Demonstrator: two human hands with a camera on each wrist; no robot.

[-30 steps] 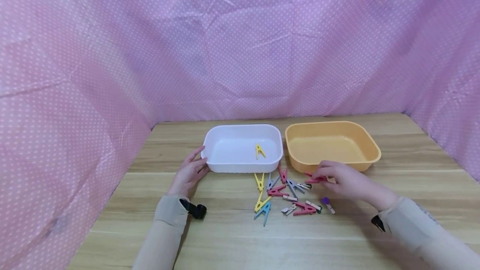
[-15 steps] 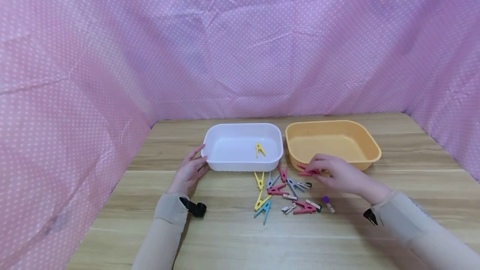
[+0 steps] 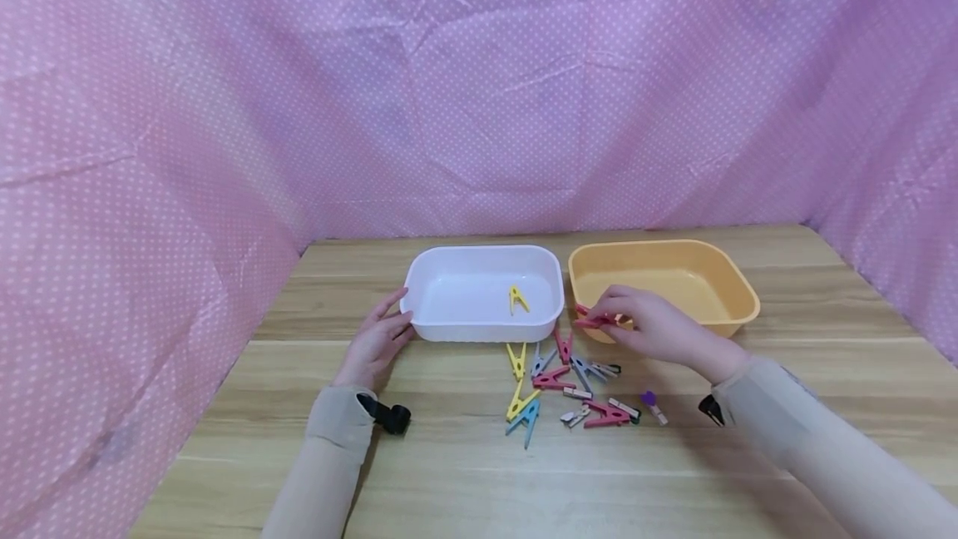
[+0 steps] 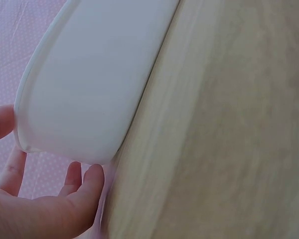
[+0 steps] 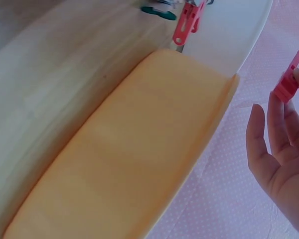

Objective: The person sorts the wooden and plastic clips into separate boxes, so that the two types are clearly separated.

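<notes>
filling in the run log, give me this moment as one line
left grip touches white tray | right grip pinches red clothespin near orange tray | yellow clothespin inside white tray

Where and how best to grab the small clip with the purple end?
Likely the pale body, pinched across its long sides from above and the right: the small clip lies apart, slim and straight, purple end pointing away from the person, with other clips to its left.
</notes>
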